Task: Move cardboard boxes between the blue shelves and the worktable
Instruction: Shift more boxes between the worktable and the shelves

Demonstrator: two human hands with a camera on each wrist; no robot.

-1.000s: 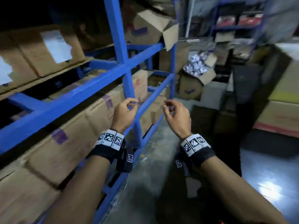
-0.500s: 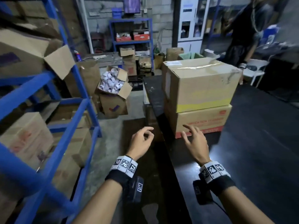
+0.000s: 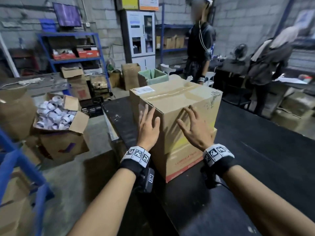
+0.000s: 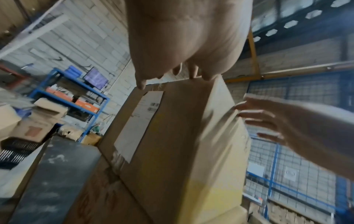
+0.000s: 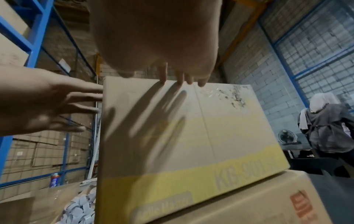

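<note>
A taped brown cardboard box (image 3: 172, 99) with a yellow band stands on a wider box with red print (image 3: 185, 160), both on the black worktable (image 3: 255, 159). My left hand (image 3: 148, 123) reaches the top box's left near corner with fingers spread, at or near the side face. My right hand (image 3: 194, 126) hovers flat over the front face, fingers spread, casting a shadow on the cardboard (image 5: 153, 118). In the left wrist view the left fingertips (image 4: 193, 74) sit near the box's top edge (image 4: 172, 121). Neither hand holds anything. A blue shelf frame (image 3: 20, 167) stands at the left.
An open box of white paper rolls (image 3: 56, 120) sits on the floor to the left. More boxes and a blue rack (image 3: 75, 48) line the back wall. One person (image 3: 199, 48) stands behind the table, and another (image 3: 269, 65) bends over a desk at the right.
I have turned from the blue shelves to the worktable. Both hands have risen and moved forward up to the top box, with fingers now spread.
</note>
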